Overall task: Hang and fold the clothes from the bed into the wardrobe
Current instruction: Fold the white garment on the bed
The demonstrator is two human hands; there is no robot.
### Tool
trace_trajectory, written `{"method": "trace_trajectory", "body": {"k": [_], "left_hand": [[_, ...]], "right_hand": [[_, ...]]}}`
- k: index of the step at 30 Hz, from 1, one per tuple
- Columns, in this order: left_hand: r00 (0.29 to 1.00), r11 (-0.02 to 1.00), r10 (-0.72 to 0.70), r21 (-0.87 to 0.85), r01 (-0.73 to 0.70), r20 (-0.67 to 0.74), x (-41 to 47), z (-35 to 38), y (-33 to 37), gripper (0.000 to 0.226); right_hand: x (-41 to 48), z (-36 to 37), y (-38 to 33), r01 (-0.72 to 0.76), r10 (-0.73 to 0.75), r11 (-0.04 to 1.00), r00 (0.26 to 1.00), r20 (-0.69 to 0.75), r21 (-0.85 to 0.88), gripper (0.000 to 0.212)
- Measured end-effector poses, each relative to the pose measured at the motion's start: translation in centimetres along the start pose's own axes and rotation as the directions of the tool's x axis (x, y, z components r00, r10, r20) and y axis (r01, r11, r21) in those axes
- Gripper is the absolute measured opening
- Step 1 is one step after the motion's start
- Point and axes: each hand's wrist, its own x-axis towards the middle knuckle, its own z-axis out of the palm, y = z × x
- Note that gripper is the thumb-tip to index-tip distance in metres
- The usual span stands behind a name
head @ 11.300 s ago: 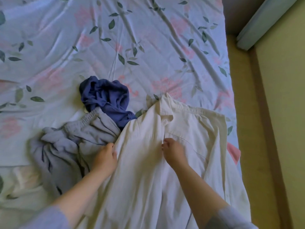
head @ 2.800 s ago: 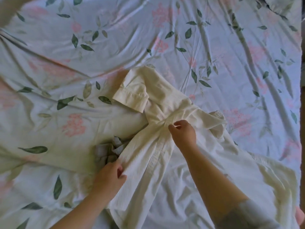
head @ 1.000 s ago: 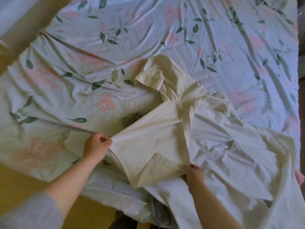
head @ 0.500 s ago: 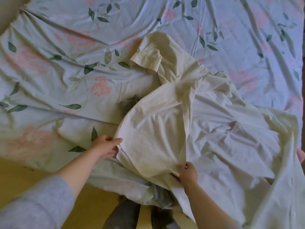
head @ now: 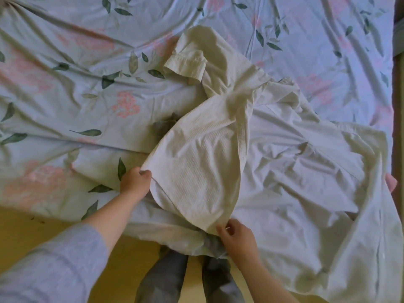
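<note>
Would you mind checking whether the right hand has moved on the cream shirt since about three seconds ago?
Yes. The right hand has come down from the shirt's middle, near its folded cuff, to the cream shirt's near edge by the bed's edge.

A bed fills most of the frame, covered by a pale blue sheet [head: 306,29] printed with pink flowers and green leaves — heavily creased, its folds running diagonally. Yellowish floor [head: 39,228] shows at the lower left below the sheet's edge. A dark brown strip [head: 399,106] — possibly the bed frame — runs down the right edge.
</note>
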Motion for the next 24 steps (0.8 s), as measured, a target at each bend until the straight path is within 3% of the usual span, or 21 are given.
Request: {"method": "trace_trajectory", "body": {"k": [2,4,7,11,15,17,21,24], "left_hand": [[0.997,0.987,-0.054,-0.148,0.061,0.051,0.3,0.1,-0.4,0.024],[0.969,0.915,-0.122,-0.353,0.194,0.216,0.1,0.3,-0.8,0.030],[0.920,0.853,-0.155,-0.421,0.309,0.361,-0.7,1.4,-2.0,0.036],[0.963,0.944,-0.128,-0.269,0.192,0.236,-1.7,3.3,-3.2,0.028],[0.952,0.852,-0.164,-0.449,0.269,0.259,-3.0,3.5,-3.3,0.017],[0.957,0.851,-0.161,-0.456,0.259,0.243,-3.9,3.0,-3.5,0.019],[0.994,0.959,-0.055,-0.273,0.080,0.098,-5.3,2.0,-4.4,0.021],[0.999,0.978,-0.026,-0.205,0.030,0.024,-5.7,1.7,-4.7,0.020]], "right_hand": [[-0.7,0.9,0.7,0.118,-0.118,0.973,0.993,0.012,-0.197,0.041],[-1.1,1.9,1.4,0.146,-0.195,0.886,0.979,-0.067,-0.440,0.041],[-1.0,2.3,1.5,0.059,-0.174,0.860,0.968,-0.183,-0.506,0.026],[-0.5,1.8,2.3,0.125,-0.236,0.893,0.948,-0.213,-0.432,0.011],[-1.6,0.7,3.7,0.252,-0.361,0.877,0.907,-0.216,-0.408,0.016],[-2.7,0.6,4.2,0.294,-0.411,0.859,0.884,-0.222,-0.420,0.008],[-5.1,1.3,4.8,0.343,-0.384,0.888,0.920,-0.084,-0.308,0.009],[-6.4,2.6,6.1,0.371,-0.401,0.833,0.916,0.013,-0.411,0.010]]}}
